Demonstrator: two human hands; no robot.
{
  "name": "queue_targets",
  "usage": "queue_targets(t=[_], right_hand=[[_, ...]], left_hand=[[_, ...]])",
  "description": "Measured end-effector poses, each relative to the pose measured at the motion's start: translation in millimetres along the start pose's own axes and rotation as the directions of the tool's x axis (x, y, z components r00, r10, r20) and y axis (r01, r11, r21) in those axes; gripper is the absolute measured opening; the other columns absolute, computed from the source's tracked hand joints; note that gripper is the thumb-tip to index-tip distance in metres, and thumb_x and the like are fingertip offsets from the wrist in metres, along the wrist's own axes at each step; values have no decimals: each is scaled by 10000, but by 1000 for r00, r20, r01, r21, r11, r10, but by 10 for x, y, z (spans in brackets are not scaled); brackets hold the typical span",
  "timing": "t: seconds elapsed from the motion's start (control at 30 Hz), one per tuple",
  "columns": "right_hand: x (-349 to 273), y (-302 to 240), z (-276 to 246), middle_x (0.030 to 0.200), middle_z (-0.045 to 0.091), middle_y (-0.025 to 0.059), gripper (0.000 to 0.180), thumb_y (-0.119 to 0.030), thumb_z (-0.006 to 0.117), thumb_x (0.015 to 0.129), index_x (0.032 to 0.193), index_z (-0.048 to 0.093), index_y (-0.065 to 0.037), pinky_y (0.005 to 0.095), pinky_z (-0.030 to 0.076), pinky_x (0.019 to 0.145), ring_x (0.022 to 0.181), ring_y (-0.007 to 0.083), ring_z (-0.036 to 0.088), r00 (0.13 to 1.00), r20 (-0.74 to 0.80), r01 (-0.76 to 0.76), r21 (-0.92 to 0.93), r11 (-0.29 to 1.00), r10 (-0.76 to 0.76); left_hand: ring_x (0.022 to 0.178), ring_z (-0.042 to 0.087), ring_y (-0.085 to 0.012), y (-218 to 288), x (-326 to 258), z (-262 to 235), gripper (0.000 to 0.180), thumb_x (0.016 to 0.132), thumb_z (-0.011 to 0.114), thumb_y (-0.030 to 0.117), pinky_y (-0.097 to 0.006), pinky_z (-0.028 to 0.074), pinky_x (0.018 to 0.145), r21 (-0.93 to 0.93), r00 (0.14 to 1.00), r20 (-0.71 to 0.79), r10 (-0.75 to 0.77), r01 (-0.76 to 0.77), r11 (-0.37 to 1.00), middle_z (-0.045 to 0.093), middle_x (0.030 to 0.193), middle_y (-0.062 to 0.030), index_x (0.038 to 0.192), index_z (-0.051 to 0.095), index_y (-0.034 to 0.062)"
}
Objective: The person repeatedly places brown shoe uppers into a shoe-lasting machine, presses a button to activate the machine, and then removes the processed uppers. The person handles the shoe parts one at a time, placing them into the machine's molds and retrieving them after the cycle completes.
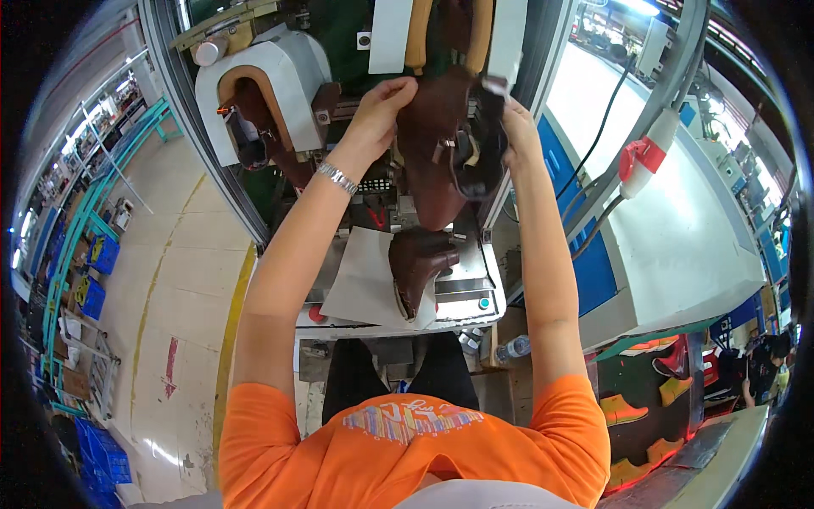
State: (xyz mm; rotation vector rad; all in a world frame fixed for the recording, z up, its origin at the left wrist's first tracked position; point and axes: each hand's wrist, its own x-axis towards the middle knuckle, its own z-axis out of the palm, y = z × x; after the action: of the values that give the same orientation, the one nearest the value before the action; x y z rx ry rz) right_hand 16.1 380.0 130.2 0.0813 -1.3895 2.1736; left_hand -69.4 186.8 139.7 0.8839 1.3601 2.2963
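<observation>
In front of the machine I hold up a dark brown leather boot upper (431,153), its toe end hanging down and its dark lining showing on the right. My left hand (381,114) is closed in a pinch at its upper left edge. On the other side my right hand (521,136) is closed on the edge of the boot upper, some fingers hidden behind it. Below, a second brown boot upper (415,265) rests on a white sheet (352,280) on the machine's front ledge. Another brown upper (264,127) sits at the left white arched station (297,72).
A red button (316,314) and a teal button (484,304) are on the ledge. At right, a red-and-white plug connector (644,159) hangs beside a metal post. A plastic bottle (514,349) lies below. Orange-yellow shoe parts (623,410) lie on a rack at lower right.
</observation>
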Motion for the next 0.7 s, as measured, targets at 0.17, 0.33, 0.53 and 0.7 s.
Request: queue_targets(t=[0.17,0.33,0.53,0.7], right_hand=[[154,195,-76,838,638,75,93,-43,585,808,880,616,7,255,486,691,747,149,603,998,-11,-54,146,988,56],[101,292,-104,828,632,59,88,-67,604,806,868,624,-7,245,477,675,725,136,591,999,-18,-34,69,997,35],[-214,483,-154,868,580,14,288,-219,611,827,1020,589,-6,216,409,715,783,82,508,980,-123,106,-355,929,-159],[-908,1158,-679,1084,536,91,383,-272,552,862,1131,500,-4,285,380,879,991,162,512,959,-257,10,-398,917,-122]], left_hand=[[863,561,-111,-176,172,-18,191,859,568,185,-245,449,775,-75,997,-80,-17,11,997,593,928,-20,1004,529,67],[861,547,-113,-320,179,-152,204,864,562,184,-246,440,765,-70,999,-46,-15,11,997,577,930,-35,1011,507,54],[864,534,-208,-375,-217,-40,212,831,563,89,-307,411,792,745,803,-127,582,-310,590,555,923,-100,1019,498,16],[926,543,-253,-136,-1299,243,150,757,571,53,-413,347,887,718,638,548,541,-690,87,546,1038,-123,905,575,29]])
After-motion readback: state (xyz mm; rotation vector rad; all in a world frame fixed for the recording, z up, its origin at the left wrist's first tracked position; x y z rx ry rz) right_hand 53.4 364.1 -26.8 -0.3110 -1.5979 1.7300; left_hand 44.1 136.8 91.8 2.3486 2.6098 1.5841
